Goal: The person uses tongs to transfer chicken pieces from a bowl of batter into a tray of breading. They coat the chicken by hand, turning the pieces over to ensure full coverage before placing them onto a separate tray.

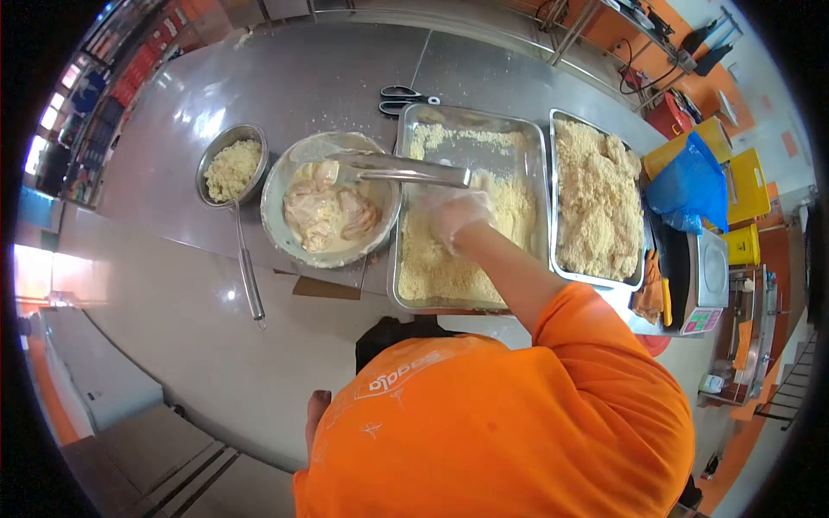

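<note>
My right hand [459, 216], in a clear plastic glove, is over a metal tray [542, 173] of pale yellow crumbs [432, 259]. Its fingers are blurred and partly hidden, so what they hold cannot be made out. Metal tongs [406, 169] reach from a white bowl [276, 229] across the tray's rim, their rounded end close above the glove. Raw chicken pieces [332, 211] lie in creamy batter inside that bowl. Only a small part of my left hand [318, 406] shows, low beside the orange shirt and away from the table; its fingers are not distinguishable.
Left of the bowl, a long-handled strainer [248, 272] holds pale crumbs. Black-handled scissors [399, 101] lie behind the crumb tray. To the right stands a second tray [555, 155] heaped with coated pieces, then a blue bag [691, 186] and a scale [710, 276].
</note>
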Action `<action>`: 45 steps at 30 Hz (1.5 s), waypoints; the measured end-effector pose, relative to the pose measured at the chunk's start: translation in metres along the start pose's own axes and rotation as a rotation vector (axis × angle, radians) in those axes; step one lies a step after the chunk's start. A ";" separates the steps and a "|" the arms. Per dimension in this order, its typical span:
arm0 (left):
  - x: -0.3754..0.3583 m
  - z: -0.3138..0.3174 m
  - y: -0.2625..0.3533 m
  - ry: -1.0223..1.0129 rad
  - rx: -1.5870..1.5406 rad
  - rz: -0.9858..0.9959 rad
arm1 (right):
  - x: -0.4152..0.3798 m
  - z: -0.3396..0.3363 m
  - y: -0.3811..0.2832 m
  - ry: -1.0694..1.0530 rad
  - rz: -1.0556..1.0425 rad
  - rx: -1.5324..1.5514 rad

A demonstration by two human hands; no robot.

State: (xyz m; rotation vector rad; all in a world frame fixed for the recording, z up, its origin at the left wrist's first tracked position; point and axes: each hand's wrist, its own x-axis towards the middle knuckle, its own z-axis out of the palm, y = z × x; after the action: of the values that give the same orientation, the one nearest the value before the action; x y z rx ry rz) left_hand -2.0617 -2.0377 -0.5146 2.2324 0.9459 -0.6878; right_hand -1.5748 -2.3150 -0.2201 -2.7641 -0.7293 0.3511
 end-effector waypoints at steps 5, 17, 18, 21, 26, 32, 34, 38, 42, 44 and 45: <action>-0.034 -0.015 0.022 0.039 -0.242 -0.081 | -0.007 -0.001 0.048 -0.036 0.235 -0.729; -0.007 -0.060 0.093 0.070 -0.121 -0.011 | -0.018 -0.007 0.060 0.199 0.089 -0.605; -0.020 -0.079 0.123 0.110 -0.194 -0.068 | -0.016 -0.004 0.066 0.154 0.112 -0.639; -0.013 -0.068 0.111 0.160 -0.317 0.034 | -0.014 0.014 0.079 0.054 0.186 -0.677; -0.013 -0.048 0.081 -0.116 0.028 -0.109 | -0.015 -0.035 0.039 -0.317 0.220 -0.632; -0.021 -0.032 0.030 -0.085 -0.127 -0.151 | 0.002 -0.011 0.016 -0.303 -0.464 -0.283; -0.024 -0.038 0.037 -0.065 -0.067 -0.157 | 0.001 0.000 -0.006 -0.287 -0.450 -0.283; -0.018 -0.044 0.051 0.060 -0.133 -0.135 | -0.040 0.004 -0.025 -0.232 -0.629 -0.530; -0.012 -0.053 0.074 0.039 -0.122 -0.060 | -0.080 0.014 0.025 0.083 -0.692 -0.432; -0.010 -0.052 0.076 0.034 -0.131 -0.016 | -0.096 -0.003 0.041 0.219 -0.603 -0.451; -0.008 -0.053 0.075 0.039 -0.142 0.018 | -0.101 -0.009 0.047 0.288 -0.562 -0.459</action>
State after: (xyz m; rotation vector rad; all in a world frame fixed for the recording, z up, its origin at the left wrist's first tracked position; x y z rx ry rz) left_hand -1.9972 -2.0460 -0.4487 2.1338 0.9616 -0.5528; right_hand -1.6362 -2.4078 -0.2093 -2.7353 -1.6007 -0.3623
